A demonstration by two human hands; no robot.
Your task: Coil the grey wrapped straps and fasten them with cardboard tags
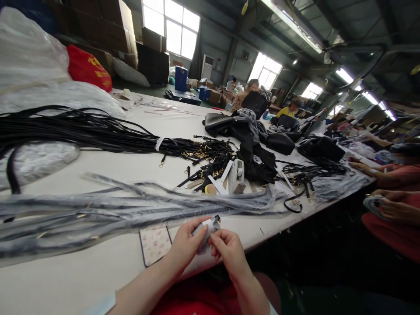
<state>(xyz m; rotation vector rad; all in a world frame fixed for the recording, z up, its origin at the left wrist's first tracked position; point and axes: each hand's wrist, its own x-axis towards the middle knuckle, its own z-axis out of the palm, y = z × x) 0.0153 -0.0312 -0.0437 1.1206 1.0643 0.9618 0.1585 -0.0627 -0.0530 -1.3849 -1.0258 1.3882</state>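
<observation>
Near the front edge of the table, my left hand [187,240] is closed around a small plastic-wrapped bundle [208,225]. The bundle has a pale wrap around it and a dark tip poking out on top; its contents are mostly hidden. My right hand [229,250] pinches at the bundle's right side, fingertips together. Left of my hands lies a flat floral-patterned pad [154,245] with a dark border. Just beyond my hands, long straps in clear plastic sleeves [124,210] stretch across the white table [82,280].
Black straps [82,129] are tied with a white band, their gold clasps piled mid-table. Beyond a white tape dispenser [236,175] are black bags [278,142]. A red bag [88,68] sits at back left. Co-workers' hands [393,205] are along the right edge.
</observation>
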